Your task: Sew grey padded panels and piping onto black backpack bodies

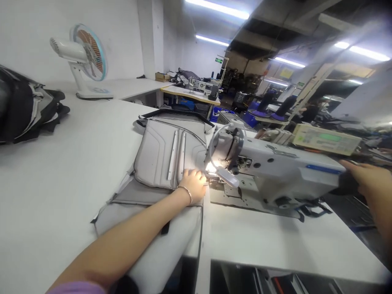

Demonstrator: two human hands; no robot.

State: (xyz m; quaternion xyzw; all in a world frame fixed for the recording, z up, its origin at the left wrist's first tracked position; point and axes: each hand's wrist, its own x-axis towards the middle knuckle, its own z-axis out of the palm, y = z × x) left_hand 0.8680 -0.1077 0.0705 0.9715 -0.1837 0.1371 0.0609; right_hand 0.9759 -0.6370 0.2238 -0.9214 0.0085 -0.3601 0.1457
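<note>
A grey padded fabric piece [156, 153] with dark piping and two pale strips lies on the white table, its right edge by the needle area of a sewing machine [294, 163]. My left hand [194, 185], with a bracelet at the wrist, presses on that piece beside the lit needle area. Its fingers are bent and close together, pinching the fabric's edge. At the far right, my right hand [364, 175] reaches to the machine's right end, on the dark handwheel. The fingers there are mostly hidden behind the machine.
A white fan [76, 53] stands at the back left of the table [61, 183]. Dark fabric bundles [27, 106] lie at the left. A control panel [327, 138] sits behind the machine, with thread cones [266, 102] farther back.
</note>
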